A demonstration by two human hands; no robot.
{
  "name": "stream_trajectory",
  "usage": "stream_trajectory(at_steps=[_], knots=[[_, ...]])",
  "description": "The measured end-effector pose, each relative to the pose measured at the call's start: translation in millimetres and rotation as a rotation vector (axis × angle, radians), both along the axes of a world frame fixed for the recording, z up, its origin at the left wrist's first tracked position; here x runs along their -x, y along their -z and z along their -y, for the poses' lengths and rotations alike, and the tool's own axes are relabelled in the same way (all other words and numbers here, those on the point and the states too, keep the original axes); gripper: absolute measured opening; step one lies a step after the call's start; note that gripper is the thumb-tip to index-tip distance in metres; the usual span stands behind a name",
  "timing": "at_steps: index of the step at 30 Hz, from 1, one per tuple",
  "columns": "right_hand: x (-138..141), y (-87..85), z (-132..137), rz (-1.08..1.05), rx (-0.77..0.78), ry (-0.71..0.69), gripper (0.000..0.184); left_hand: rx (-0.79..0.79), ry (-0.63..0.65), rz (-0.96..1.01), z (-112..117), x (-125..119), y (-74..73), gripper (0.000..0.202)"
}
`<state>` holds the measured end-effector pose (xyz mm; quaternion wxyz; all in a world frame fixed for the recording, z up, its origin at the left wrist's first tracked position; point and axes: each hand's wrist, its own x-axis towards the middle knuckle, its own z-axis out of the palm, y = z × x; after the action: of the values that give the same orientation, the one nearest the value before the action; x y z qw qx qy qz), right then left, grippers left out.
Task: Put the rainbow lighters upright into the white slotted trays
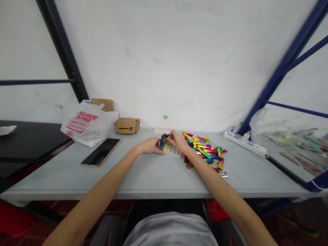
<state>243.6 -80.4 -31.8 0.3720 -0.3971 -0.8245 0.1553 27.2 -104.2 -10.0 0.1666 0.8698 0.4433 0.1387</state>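
From here I see the left hand (151, 146) cupped against small, upright blue-and-gold pieces with dark tops (162, 145) at the left end of a cream, many-celled tray (174, 151) on the grey bench (143, 174), though whether it grips or merely steadies them I can't tell. They look light, stiff and slick, best held by the sides of the body. The right hand (178, 141) draws its fingertips close, hiding anything pinched there, and its forearm overlaps a heap of shiny, multicoloured metallic slips (205, 152).
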Motion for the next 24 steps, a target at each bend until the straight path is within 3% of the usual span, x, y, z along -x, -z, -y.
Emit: stream_trajectory(at_steps=[6, 9, 11, 14, 16, 18, 21, 24], knots=[[-11.8, -19.5, -3.7, 0.191, 0.053, -0.098, 0.032, -0.001, -0.066, -0.046, -1.6, -0.1, -0.7, 0.065], [-19.5, -42.3, -1.8, 0.110, 0.030, -0.094, 0.040, -0.002, -0.041, -0.007, -4.0, 0.0, 0.0, 0.068], [-26.8, -64.0, 4.5, 0.052, -0.049, -0.058, 0.036, -0.004, -0.038, -0.014, -5.1, -0.1, 0.3, 0.069], [-43.8, -103.3, 30.8, 0.086, -0.167, -0.033, 0.030, -0.009, -0.071, -0.038, -6.0, -0.3, 0.1, 0.069], [-60.5, -127.5, 61.3, 0.139, -0.199, -0.042, 0.030, 0.003, -0.082, -0.041, -6.1, -0.7, -0.4, 0.070], [-81.7, -141.2, 98.7, 0.197, -0.198, -0.041, 0.028, 0.012, -0.082, -0.043, -5.6, -1.1, -1.2, 0.071], [-121.2, -128.4, 153.7, 0.373, -0.136, -0.042, 0.024, 0.002, -0.087, -0.049, -4.0, -1.7, -2.7, 0.072], [-164.9, -78.3, 189.7, 0.509, -0.071, 0.088, 0.024, 0.005, -0.077, -0.041, -2.5, -1.9, -3.7, 0.072]])
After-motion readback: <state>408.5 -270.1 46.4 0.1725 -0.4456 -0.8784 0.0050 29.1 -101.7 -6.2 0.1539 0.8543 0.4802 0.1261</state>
